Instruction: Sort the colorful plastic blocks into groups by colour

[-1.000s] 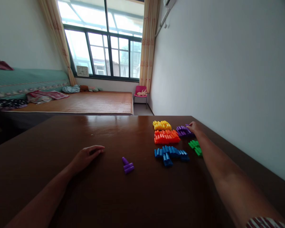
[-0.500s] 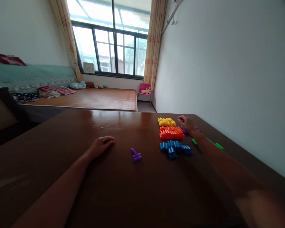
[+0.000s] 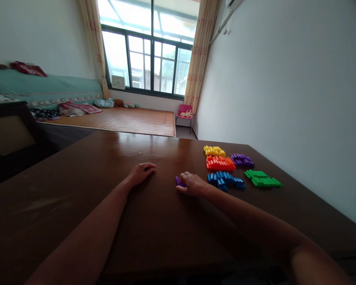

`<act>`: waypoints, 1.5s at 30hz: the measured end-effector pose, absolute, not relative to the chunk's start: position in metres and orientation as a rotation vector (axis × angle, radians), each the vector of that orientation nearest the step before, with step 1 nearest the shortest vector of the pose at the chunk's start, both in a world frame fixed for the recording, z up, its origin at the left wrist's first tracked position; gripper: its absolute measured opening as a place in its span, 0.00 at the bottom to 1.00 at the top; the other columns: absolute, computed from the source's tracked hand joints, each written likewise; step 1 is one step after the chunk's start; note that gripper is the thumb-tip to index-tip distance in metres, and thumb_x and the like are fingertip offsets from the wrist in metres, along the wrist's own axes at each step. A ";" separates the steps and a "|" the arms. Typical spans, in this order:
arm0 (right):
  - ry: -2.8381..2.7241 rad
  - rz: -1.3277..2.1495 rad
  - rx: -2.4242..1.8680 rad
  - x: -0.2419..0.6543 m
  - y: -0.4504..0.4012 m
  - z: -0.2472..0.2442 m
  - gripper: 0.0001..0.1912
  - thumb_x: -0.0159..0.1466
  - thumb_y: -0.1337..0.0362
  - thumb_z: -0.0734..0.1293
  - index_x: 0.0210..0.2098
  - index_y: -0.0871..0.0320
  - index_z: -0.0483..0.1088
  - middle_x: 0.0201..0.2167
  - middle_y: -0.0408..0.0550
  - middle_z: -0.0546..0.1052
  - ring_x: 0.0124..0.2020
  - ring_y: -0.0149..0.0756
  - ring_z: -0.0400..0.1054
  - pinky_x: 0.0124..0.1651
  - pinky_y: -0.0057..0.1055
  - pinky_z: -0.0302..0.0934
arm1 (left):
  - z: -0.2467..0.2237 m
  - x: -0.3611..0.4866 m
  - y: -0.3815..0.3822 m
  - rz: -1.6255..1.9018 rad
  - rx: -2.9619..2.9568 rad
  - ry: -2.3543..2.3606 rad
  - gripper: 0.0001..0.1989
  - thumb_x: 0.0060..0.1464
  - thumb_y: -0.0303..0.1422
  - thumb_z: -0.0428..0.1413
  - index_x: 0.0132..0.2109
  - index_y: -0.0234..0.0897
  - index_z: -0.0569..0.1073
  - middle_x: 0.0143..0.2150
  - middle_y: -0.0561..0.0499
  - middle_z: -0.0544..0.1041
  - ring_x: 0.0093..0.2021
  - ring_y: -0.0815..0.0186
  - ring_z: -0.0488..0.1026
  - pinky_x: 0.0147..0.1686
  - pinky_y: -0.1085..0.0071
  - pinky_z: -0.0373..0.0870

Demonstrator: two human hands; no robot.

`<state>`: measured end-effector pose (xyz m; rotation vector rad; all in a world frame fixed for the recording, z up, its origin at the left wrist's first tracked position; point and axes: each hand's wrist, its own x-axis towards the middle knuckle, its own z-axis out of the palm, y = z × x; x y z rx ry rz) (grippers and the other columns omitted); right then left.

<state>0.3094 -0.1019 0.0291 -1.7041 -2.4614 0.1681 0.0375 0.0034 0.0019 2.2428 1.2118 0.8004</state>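
Observation:
My right hand [image 3: 190,183] is at the middle of the dark table, its fingers closed round small purple pieces [image 3: 178,181] that partly show at its left edge. To the left, my left hand [image 3: 141,173] rests on the tabletop with its fingers curled together; whether anything is inside is hidden. Right of my right hand lie blue pieces [image 3: 225,180]. Behind them is an orange pile [image 3: 220,163], with a yellow pile [image 3: 214,151] farther back. A purple pile [image 3: 242,160] and a green pile [image 3: 262,178] lie at the right.
The brown table [image 3: 154,225] fills the foreground, and a white wall [image 3: 284,79] runs along its right side. Past the far edge are a low bed [image 3: 130,120], a pink chair [image 3: 184,109] and a window. A dark cabinet [image 3: 12,130] stands at the left.
My right hand has come from the purple pile at the right to the loose purple pieces near the middle and closed on them. The view has turned slightly left.

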 end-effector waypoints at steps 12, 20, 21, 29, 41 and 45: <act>-2.276 0.387 -1.481 0.387 -0.106 0.048 0.19 0.52 0.70 0.70 0.44 0.53 0.71 0.41 0.45 0.75 0.37 0.37 0.70 0.40 0.31 0.64 | 0.003 0.035 0.008 0.777 2.252 1.218 0.23 0.51 0.50 0.51 0.45 0.40 0.78 0.41 0.50 0.81 0.42 0.58 0.77 0.45 0.68 0.70; -1.753 -0.240 -2.058 0.581 -0.076 0.062 0.16 0.51 0.68 0.68 0.41 0.60 0.72 0.39 0.51 0.73 0.41 0.38 0.68 0.46 0.31 0.62 | 0.005 0.035 0.011 0.754 2.206 1.241 0.26 0.49 0.54 0.52 0.45 0.41 0.78 0.41 0.50 0.81 0.43 0.57 0.77 0.46 0.68 0.71; -1.700 -0.283 -2.147 0.604 -0.073 0.058 0.16 0.50 0.68 0.68 0.40 0.60 0.72 0.39 0.51 0.73 0.41 0.38 0.68 0.45 0.30 0.62 | 0.005 0.035 0.011 0.751 2.200 1.242 0.26 0.49 0.55 0.52 0.45 0.41 0.78 0.42 0.50 0.81 0.43 0.56 0.77 0.46 0.68 0.71; -1.846 -0.348 -2.265 0.677 -0.042 0.021 0.20 0.50 0.69 0.68 0.44 0.59 0.73 0.44 0.52 0.73 0.45 0.39 0.67 0.49 0.29 0.60 | 0.008 0.036 0.009 0.735 2.154 1.278 0.29 0.47 0.58 0.53 0.45 0.41 0.79 0.43 0.49 0.81 0.44 0.55 0.76 0.47 0.67 0.71; -1.811 -0.388 -1.940 0.599 -0.055 0.051 0.13 0.58 0.70 0.63 0.41 0.58 0.74 0.40 0.52 0.76 0.42 0.40 0.69 0.49 0.34 0.61 | 0.003 0.035 0.011 0.766 2.183 1.256 0.25 0.49 0.53 0.53 0.45 0.41 0.79 0.42 0.50 0.81 0.44 0.57 0.76 0.48 0.67 0.70; -2.078 -0.006 -1.539 0.475 -0.063 0.057 0.10 0.63 0.63 0.62 0.41 0.57 0.73 0.37 0.48 0.78 0.36 0.35 0.71 0.42 0.32 0.63 | 0.006 0.038 0.007 0.774 2.217 1.264 0.24 0.50 0.51 0.52 0.45 0.40 0.78 0.41 0.50 0.81 0.43 0.58 0.76 0.47 0.66 0.70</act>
